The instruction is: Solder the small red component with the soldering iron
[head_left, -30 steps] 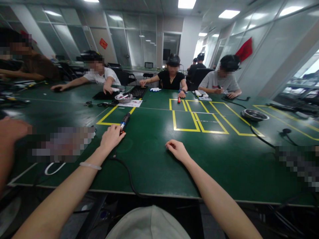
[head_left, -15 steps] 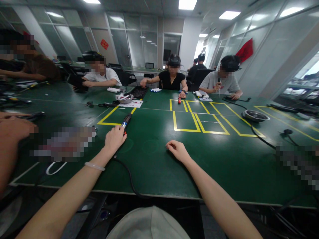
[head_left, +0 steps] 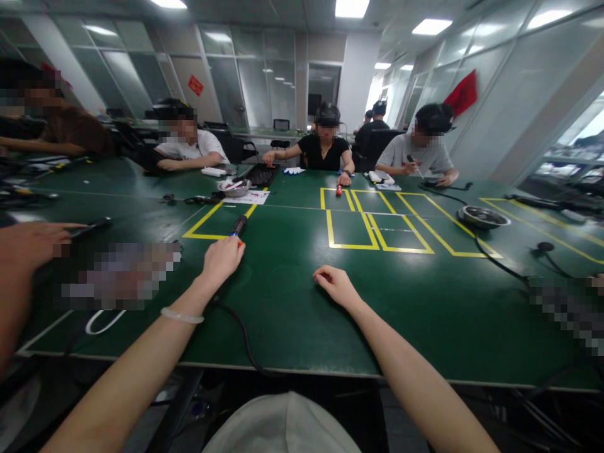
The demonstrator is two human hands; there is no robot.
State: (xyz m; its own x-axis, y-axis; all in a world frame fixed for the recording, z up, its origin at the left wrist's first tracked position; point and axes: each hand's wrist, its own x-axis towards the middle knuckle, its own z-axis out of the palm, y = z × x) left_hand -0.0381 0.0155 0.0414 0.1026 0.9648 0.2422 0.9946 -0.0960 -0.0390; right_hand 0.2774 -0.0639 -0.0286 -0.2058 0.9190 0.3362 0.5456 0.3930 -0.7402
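Observation:
My left hand is closed around the near end of a dark corded power tool that lies on the green table. Its black cable runs back under my wrist and off the table's near edge. A pale bracelet sits on that wrist. My right hand rests on the bare table a little to the right, fingers loosely curled, holding nothing. Yellow taped rectangles mark the table beyond my right hand.
Several people sit round the far and left sides, working with small tools. A person's hand reaches in at the left edge. A round metal dish with a cable lies right; papers and a small bowl lie at centre-left.
My left hand has slid forward along the tool, covering more of it. The neighbour's hand at the left has stretched out a finger. My right hand has not moved.

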